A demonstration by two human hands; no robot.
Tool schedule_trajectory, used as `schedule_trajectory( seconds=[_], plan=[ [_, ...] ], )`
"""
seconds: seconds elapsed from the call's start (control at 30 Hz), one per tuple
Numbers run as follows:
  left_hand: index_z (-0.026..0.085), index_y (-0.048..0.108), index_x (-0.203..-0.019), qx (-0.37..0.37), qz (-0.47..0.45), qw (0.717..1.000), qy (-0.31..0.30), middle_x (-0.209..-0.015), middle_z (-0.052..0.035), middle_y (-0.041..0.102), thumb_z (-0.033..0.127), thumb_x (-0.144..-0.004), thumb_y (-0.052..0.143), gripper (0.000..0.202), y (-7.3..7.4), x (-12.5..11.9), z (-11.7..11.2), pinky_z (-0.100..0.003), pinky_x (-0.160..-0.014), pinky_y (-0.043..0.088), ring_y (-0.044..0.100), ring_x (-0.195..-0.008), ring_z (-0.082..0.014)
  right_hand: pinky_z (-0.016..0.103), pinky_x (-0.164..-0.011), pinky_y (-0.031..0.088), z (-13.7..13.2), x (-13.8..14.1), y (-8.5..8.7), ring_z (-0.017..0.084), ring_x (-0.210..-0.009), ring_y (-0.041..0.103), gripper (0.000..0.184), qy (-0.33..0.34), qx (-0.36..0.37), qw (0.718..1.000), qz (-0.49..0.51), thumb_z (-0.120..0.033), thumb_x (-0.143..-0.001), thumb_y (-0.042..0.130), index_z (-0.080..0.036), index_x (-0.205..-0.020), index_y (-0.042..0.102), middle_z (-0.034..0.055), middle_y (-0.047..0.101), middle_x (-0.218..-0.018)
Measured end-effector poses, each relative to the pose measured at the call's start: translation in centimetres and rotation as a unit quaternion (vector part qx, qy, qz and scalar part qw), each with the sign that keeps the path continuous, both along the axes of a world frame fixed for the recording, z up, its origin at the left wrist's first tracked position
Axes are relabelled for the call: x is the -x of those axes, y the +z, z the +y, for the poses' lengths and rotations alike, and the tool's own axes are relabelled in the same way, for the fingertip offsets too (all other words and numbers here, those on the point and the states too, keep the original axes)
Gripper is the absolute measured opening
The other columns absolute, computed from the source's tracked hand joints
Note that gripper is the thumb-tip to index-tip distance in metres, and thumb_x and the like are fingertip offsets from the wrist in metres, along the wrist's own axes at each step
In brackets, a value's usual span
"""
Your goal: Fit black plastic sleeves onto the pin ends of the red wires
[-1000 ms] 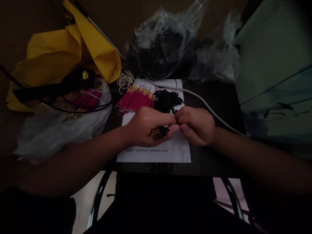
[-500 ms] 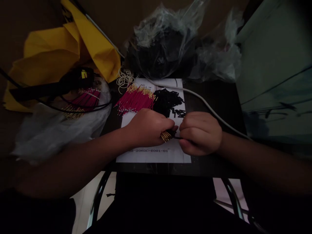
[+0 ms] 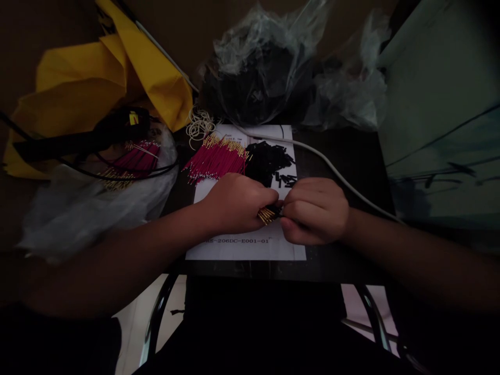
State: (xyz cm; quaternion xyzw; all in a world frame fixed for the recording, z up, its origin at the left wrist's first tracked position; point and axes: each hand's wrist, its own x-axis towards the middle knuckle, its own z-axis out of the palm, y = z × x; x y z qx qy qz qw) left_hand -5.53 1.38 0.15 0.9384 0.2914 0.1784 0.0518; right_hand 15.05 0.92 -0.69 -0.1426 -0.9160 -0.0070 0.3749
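My left hand (image 3: 236, 204) is closed around a small bundle of gold-tipped pins (image 3: 266, 214) with black ends, which pokes out past the fingertips. My right hand (image 3: 314, 211) meets that bundle at its black end, pinching a small black piece whose shape its fingers hide. Both hands hover over a printed white sheet (image 3: 250, 251). On that sheet, a pile of magenta wires with gold tips (image 3: 214, 160) lies beside a heap of small black pieces (image 3: 266, 162).
A white cable (image 3: 324, 161) crosses the dark table (image 3: 344, 260). Loose rubber bands (image 3: 199, 127) lie at the sheet's far edge. To the left are a yellow bag, more magenta wires and a black cord; clear plastic bags lie behind. A pale green panel stands right.
My hands have drawn closer than half a second ago, after parting since a second ago. The gold-tipped bundle now sits between them, and more loose black pieces show on the sheet.
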Motion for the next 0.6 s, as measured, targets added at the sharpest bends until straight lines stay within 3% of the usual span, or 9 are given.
schedule_trajectory(
  seconds=[0.6],
  plan=[
    [0.019,0.059,-0.069,0.003,0.005,1.0,0.019,-0.062,-0.0008,0.062,0.033,-0.078,0.053,0.018,-0.26,0.16,0.12,-0.027,-0.048,0.024,0.054,-0.054,-0.0142,0.029,-0.054,0.039,-0.13,0.12,-0.37,0.012,-0.055,0.047,0.017,-0.075,-0.008,0.997,0.009,-0.026,-0.081,0.062,-0.022,-0.069,0.05,-0.003,0.055,-0.061]
  ],
)
